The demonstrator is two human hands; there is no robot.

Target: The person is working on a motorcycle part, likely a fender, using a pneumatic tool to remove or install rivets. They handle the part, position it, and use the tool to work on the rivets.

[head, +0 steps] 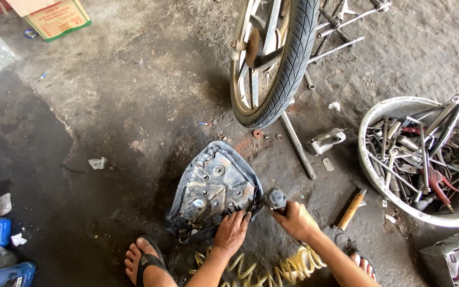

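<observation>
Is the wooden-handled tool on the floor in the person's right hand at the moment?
No, the wooden-handled tool lies on the floor beside the right hand, which holds an air tool.

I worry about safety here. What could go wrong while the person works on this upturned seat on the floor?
The left hand presses on the seat base close to the air tool held by the right hand, so the fingers could be hit. The feet wear open sandals near the work. The coiled air hose could snag.

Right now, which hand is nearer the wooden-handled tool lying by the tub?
Right. The right hand grips a power tool just left of the wooden-handled tool; the left hand rests farther left on the black panel.
</observation>
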